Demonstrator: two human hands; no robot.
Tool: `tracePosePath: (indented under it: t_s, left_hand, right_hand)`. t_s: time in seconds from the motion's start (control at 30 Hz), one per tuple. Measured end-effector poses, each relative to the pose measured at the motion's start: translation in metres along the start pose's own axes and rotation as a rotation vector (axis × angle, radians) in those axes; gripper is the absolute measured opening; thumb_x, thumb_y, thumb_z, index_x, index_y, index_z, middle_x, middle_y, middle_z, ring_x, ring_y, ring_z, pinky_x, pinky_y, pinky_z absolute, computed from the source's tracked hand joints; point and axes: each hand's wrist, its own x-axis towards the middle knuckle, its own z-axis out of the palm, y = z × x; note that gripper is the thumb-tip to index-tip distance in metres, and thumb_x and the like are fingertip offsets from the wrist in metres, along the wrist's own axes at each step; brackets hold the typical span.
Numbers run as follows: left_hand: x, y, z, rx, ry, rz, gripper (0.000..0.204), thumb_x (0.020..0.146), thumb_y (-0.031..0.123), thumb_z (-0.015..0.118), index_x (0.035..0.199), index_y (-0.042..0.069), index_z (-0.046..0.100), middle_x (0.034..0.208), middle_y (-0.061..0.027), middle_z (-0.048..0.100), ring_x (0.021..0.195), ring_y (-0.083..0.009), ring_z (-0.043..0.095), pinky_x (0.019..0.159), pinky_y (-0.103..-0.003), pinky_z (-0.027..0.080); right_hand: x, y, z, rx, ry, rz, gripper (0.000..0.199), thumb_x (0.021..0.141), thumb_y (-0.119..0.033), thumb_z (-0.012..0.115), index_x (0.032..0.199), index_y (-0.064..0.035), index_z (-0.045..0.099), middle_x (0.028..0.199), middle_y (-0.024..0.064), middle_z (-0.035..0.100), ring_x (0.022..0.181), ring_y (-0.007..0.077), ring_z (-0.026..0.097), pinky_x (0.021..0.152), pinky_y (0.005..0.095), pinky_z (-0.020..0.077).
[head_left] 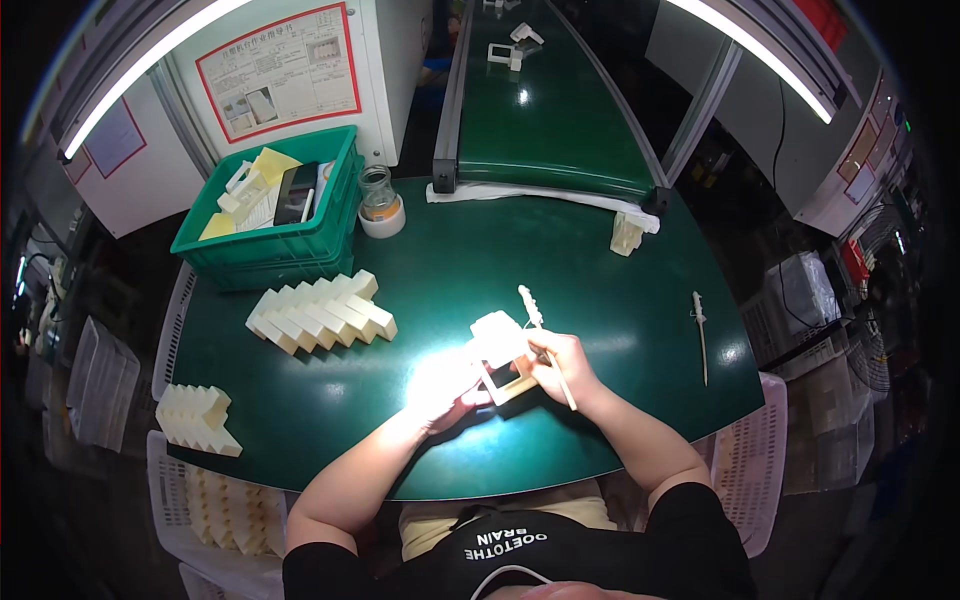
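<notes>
Near the middle of the table, my left hand [445, 393] is closed on a white plastic part [498, 338], which has a square frame-like opening on the side toward me. Bright light washes out much of that hand and the part. My right hand [567, 364] grips a thin stick swab [561, 376] with a whitish, lumpy wrapped tip pointing away from me. Its fingers lie against the right side of the part; whether they also hold it I cannot tell. A second stick swab [703, 340] lies at the right of the table.
Cream plastic parts stand in a nested row [322, 312] at left, another row [198, 418] nearer. Behind are a green crate [270, 240] and a glass jar [378, 187]. A green conveyor belt [540, 130] carries white parts; a yellowish block [627, 236] sits beside its end.
</notes>
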Motion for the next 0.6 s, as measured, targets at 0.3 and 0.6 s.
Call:
tracePosePath:
  t_s: [0.3, 0.6]
  left_hand:
    - [0.005, 0.033, 0.041, -0.206, -0.084, -0.16, 0.063, 0.098, 0.048, 0.041, 0.145, 0.008, 0.03, 0.148, -0.018, 0.035, 0.122, -0.0357, 0.05, 0.083, -0.048, 0.058]
    - [0.002, 0.043, 0.045, -0.316, -0.006, -0.226, 0.062, 0.099, 0.057, 0.029, 0.145, 0.016, 0.03, 0.144, -0.0206, 0.04, 0.124, -0.036, 0.049, 0.084, -0.042, 0.056]
  right_hand:
    - [-0.004, 0.006, -0.008, -0.195, 0.135, -0.112, 0.017, 0.08, -0.005, 0.074, 0.095, -0.0024, 0.066, 0.081, 0.0103, 0.067, 0.071, 0.0173, 0.067, 0.065, 0.0287, 0.0538]
    - [-0.007, 0.014, -0.01, -0.187, 0.085, -0.278, 0.013, 0.08, 0.001, 0.071, 0.092, -0.0008, 0.066, 0.072, 0.0052, 0.061, 0.061, 0.0105, 0.057, 0.057, 0.0238, 0.0463]
